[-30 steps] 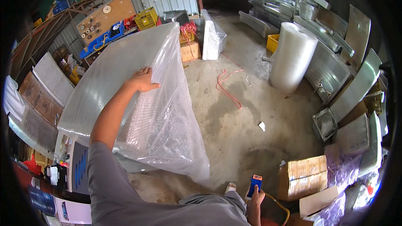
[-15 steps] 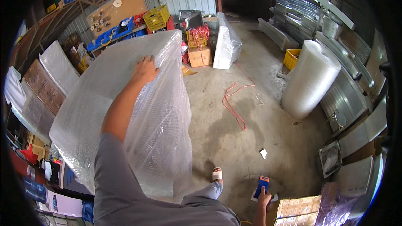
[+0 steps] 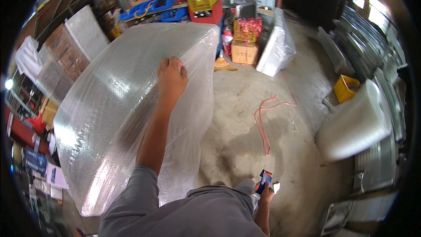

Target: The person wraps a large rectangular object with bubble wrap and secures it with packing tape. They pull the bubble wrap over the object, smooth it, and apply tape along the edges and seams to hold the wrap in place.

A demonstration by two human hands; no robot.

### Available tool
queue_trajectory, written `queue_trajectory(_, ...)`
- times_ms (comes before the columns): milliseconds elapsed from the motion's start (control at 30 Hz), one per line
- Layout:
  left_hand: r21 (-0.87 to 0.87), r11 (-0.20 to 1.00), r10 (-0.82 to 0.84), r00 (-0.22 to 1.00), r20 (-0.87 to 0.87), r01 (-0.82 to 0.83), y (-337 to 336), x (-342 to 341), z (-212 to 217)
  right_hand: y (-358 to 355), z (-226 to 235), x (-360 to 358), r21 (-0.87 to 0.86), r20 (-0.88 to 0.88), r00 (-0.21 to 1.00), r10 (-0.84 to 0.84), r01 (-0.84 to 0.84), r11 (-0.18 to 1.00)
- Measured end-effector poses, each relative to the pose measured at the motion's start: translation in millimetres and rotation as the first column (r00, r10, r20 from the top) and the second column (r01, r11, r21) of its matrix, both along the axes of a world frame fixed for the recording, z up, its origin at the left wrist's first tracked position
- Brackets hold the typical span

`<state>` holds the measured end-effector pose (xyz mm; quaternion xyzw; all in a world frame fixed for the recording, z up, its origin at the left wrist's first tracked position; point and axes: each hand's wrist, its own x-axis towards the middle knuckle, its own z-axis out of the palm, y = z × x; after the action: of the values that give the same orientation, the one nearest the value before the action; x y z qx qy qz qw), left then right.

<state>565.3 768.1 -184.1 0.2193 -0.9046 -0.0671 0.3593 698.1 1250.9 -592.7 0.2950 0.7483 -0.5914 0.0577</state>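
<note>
A large boxy object under bubble wrap (image 3: 109, 105) fills the left side and leans, with a long diagonal fold running down its sheet. On its upper right part rests my left hand (image 3: 172, 79), fingers curled and closed on the wrap. What lies beneath the wrap is hard to make out. Low on the right, beside my leg, my right hand (image 3: 265, 192) grips a blue and orange hand-held tool (image 3: 265, 177); its exact kind is unclear.
A tall bubble wrap roll (image 3: 355, 123) stands at right near a yellow crate (image 3: 346, 88). Red cord (image 3: 262, 123) lies on the concrete floor. Beyond are a cardboard box (image 3: 244, 52), a broom (image 3: 222, 63) and a wrapped panel (image 3: 276, 44). Metal pieces line the right wall.
My left hand has gone from lying on the wrap to curled fingers. The wrapped object looks more tilted, with a new fold. My right hand has moved closer to my body, and the view has turned left.
</note>
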Motion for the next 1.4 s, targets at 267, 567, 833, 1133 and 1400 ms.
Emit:
queue_trajectory(267,0.690,0.647,-0.432,0.902,-0.022,0.326,123,-20,-41,-50,93,-231,-0.106,-0.307,0.825,0.474,-0.525,0.844)
queue_trajectory(567,0.942,-0.162,-0.019,0.954,-0.301,0.294,176,-39,-84,-128,280,-388,0.170,-0.490,-0.115,0.864,-0.985,-0.035)
queue_trajectory(833,0.947,0.043,0.293,0.902,-0.316,0.318,192,43,-93,-208,302,-359,0.235,-0.437,-0.533,0.724,-0.845,-0.480)
queue_trajectory(1133,0.860,0.508,0.638,0.648,-0.417,0.053,202,266,-86,-288,352,-127,0.593,-0.418,-0.845,0.335,-0.533,-0.604)
queue_trajectory(1400,0.589,0.691,0.717,0.298,-0.630,-0.418,119,547,-11,-301,418,66,0.842,-0.454,-0.891,0.014,-0.434,-0.321)
